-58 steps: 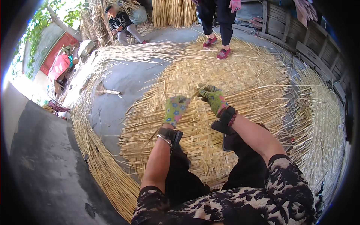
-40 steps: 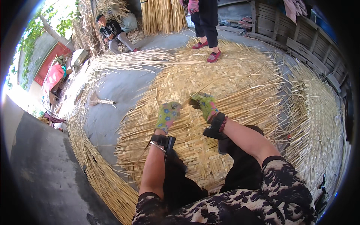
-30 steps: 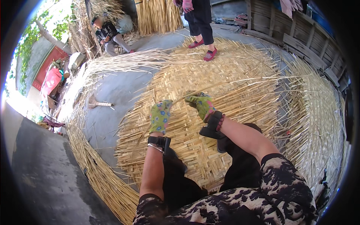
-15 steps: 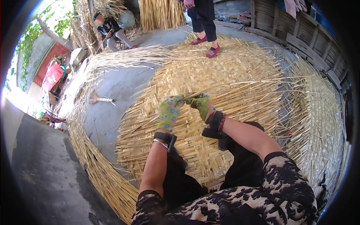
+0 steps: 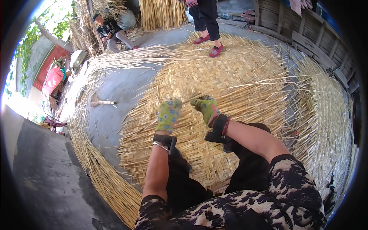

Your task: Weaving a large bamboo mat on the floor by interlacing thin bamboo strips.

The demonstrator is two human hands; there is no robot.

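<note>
Left hand (image 5: 169,114) at 11 o'clock and right hand (image 5: 207,110) at 12, in green flowered gloves, both closed on a thin reed strip (image 5: 186,102) above a woven mat (image 5: 230,69) with ragged side edges. Loose reeds (image 5: 100,173) lie beside it at 10, a pale reed pile (image 5: 329,122) at 2; bare grey floor (image 5: 124,82) opens at 11. Farther, a standing person (image 5: 205,17) blocks the mat's far end at 12; a seated person (image 5: 111,32) is at 11

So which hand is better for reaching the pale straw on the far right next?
Probably the right hand: it's closer to that pale straw, while the left hand would have to cross past it. Both seem to pinch a thin strip, so the right might let go first.
</note>
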